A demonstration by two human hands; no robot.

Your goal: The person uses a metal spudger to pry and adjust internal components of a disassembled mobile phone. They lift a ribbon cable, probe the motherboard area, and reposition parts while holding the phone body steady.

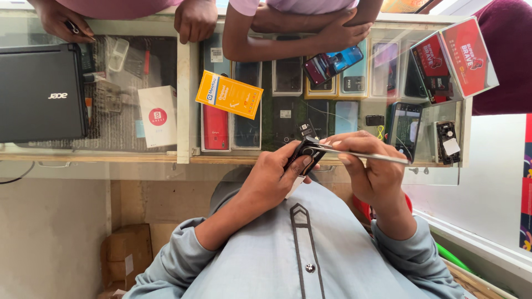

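Observation:
My left hand [271, 177] is closed around a small black phone-like device [306, 150], thumb pressed on its face. My right hand [372, 166] pinches a thin, flat silvery piece [366, 155], seen edge-on, whose left end meets the black device. Both hands hover just in front of the near edge of a glass display counter [184, 111], above my light blue shirt.
Across the counter, other people rest their arms and hands [195, 19]; one holds a phone with a lit screen [332, 63]. On the glass lie a black laptop [41, 91], an orange box [229, 94], a white box [158, 116] and red boxes [454, 58]. A cardboard box [124, 254] sits on the floor.

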